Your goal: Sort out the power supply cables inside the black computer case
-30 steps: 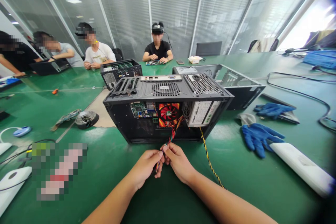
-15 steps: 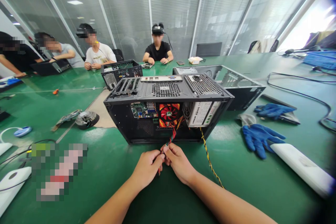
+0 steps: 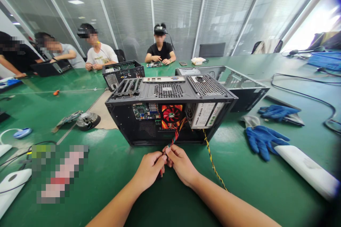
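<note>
Pinching twisted cable bundle (image 3: 176,136) in closed grip of left hand (image 3: 149,168) and right hand (image 3: 182,165); could strain cable bundle near power supply (image 3: 205,115) if tugged hard.

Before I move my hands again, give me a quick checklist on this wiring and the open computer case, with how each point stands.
1. Left hand on the colored wire bundle: ok, fingers closed on it.
2. Right hand on the same bundle: ok.
3. Computer case with its open side toward you: ok.
4. Bundle's far end in view: cannot tell, the fingers cover much of it.
5. Yellow-and-black cable clear of your right forearm: cannot tell, it runs out of sight there.
6. Gloves worn: not ok, both hands are bare.
</note>
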### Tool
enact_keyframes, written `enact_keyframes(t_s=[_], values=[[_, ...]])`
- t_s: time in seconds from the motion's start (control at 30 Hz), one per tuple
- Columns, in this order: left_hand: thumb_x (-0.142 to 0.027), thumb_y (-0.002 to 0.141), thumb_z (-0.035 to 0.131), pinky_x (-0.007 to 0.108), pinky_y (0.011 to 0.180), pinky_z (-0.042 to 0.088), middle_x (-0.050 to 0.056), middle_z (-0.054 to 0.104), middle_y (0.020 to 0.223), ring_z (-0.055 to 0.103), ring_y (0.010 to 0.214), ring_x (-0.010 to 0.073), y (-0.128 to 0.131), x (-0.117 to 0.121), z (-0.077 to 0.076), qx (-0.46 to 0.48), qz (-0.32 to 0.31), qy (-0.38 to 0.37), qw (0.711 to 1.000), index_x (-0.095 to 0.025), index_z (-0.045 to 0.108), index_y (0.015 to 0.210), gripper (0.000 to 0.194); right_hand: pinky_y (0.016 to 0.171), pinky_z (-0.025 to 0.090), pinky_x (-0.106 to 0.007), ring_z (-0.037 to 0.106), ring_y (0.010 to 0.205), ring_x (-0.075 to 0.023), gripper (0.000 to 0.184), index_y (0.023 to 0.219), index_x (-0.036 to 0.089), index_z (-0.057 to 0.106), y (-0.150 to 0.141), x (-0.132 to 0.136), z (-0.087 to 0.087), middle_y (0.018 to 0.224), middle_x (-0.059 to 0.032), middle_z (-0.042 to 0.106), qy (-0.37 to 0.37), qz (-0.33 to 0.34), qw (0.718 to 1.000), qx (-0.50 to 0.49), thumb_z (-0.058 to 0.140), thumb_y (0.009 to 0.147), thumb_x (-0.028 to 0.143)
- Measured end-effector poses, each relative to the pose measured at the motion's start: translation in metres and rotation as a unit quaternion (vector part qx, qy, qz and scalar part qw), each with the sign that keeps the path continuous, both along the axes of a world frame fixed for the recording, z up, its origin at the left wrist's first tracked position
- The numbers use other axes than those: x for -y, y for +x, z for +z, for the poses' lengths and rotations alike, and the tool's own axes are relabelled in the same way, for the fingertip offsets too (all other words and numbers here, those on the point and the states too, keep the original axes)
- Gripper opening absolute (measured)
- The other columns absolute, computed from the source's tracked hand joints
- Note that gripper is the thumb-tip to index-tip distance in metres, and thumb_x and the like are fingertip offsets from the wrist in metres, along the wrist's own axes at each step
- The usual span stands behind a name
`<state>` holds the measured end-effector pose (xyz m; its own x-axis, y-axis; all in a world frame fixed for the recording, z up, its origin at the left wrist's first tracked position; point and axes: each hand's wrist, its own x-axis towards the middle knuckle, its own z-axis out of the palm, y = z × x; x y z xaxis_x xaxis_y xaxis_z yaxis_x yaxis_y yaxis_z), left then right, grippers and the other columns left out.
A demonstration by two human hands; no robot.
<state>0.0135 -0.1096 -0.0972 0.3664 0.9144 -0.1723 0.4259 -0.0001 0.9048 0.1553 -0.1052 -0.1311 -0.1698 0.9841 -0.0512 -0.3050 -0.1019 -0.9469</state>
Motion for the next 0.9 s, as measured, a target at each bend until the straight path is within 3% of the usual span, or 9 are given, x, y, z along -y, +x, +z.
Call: enact_keyframes(t_s=[0.4,0.67,0.77,0.9], values=[[-0.044,0.089,0.041,0.022,0.051,0.039,-0.001,0.056,0.055,0.053,0.048,0.0121,-0.0004,-0.0014,-0.0013,-0.001,-0.003,-0.011,1.000,-0.017,0.056,0.071,0.036,0.051,0.033,-0.024,0.040,0.052,-0.0089,0.030,0.079,0.017,0.058,0.0004,0.0009,0.0012,0.063,0.0034,0.050,-0.002,0.004,1.000,-0.005,0.058,0.084,0.047],[-0.040,0.089,0.043,0.022,0.053,0.037,-0.001,0.057,0.053,0.054,0.048,0.0115,0.0001,0.0009,0.0042,-0.078,0.009,0.076,0.994,-0.017,0.054,0.064,0.036,0.052,0.033,-0.024,0.041,0.053,-0.0082,0.030,0.082,0.017,0.060,0.0001,-0.0008,-0.0048,0.064,0.0036,0.050,-0.012,-0.002,1.000,-0.015,0.061,0.083,0.046],[-0.043,0.089,0.041,0.022,0.052,0.038,-0.001,0.057,0.055,0.053,0.048,0.0111,0.0006,0.0012,0.0007,-0.028,0.002,0.030,0.999,-0.017,0.056,0.070,0.036,0.051,0.032,-0.024,0.041,0.052,-0.0086,0.030,0.079,0.017,0.058,0.0000,-0.0004,-0.0033,0.061,0.0037,0.050,-0.010,0.002,1.000,-0.011,0.059,0.084,0.046],[-0.051,0.087,0.041,0.021,0.045,0.035,-0.001,0.055,0.053,0.049,0.042,0.0098,0.0025,0.0008,-0.0022,0.099,0.010,-0.111,0.989,-0.015,0.054,0.076,0.039,0.053,0.031,-0.024,0.042,0.052,-0.0092,0.030,0.077,0.017,0.056,0.0007,0.0014,0.0011,0.058,0.0038,0.050,-0.009,0.022,1.000,-0.018,0.056,0.086,0.046]])
